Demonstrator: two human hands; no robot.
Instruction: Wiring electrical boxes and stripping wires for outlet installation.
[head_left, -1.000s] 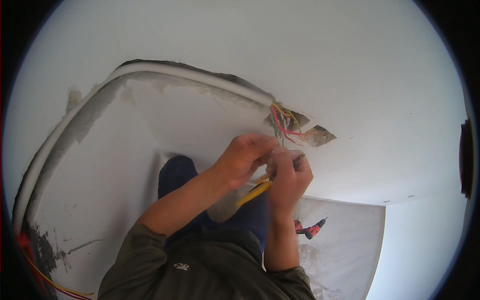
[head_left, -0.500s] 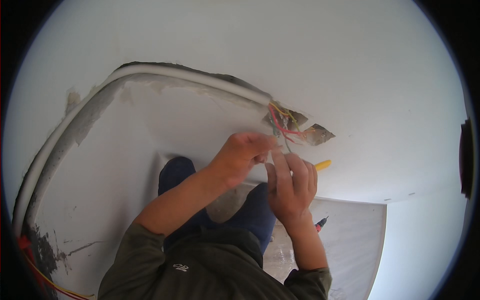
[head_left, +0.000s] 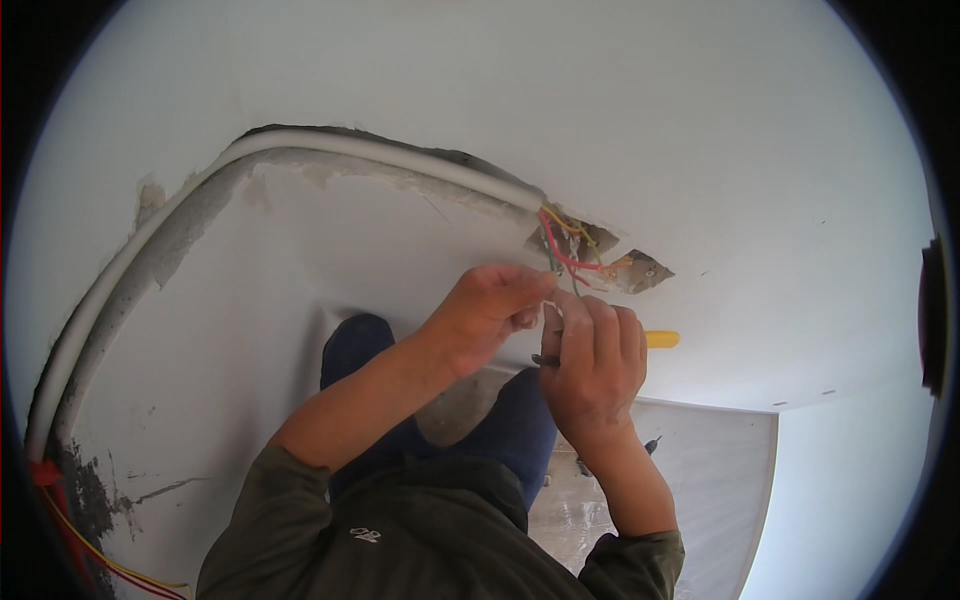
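Note:
Below a hole cut in the wall, my left hand (head_left: 490, 305) is closed, thumb and finger pinching at the end of a thin green wire (head_left: 551, 260); the fingertips partly hide it. My right hand (head_left: 598, 350) is right beside it, fingertips nearly meeting the left's. Wrapped in its fingers is a tool with a yellow handle (head_left: 662, 339), which sticks out to the right; a dark tip shows on the palm side. The tool's kind is hidden. Red wires (head_left: 560, 255) and yellow wires (head_left: 560, 221) come out of the conduit above, some with bare copper ends.
A white conduit (head_left: 380, 148) curves along a rough channel chiselled in the white wall. A second cut hole (head_left: 645, 272) lies right of the first. At lower left, red and yellow wires (head_left: 110, 568) leave the conduit's other end. A dark tool (head_left: 652, 445) lies on the floor.
My right hand has turned and shifted slightly right and down, swinging the yellow handle outward to the right. A dark tool tip now shows by its palm. My left hand has barely moved.

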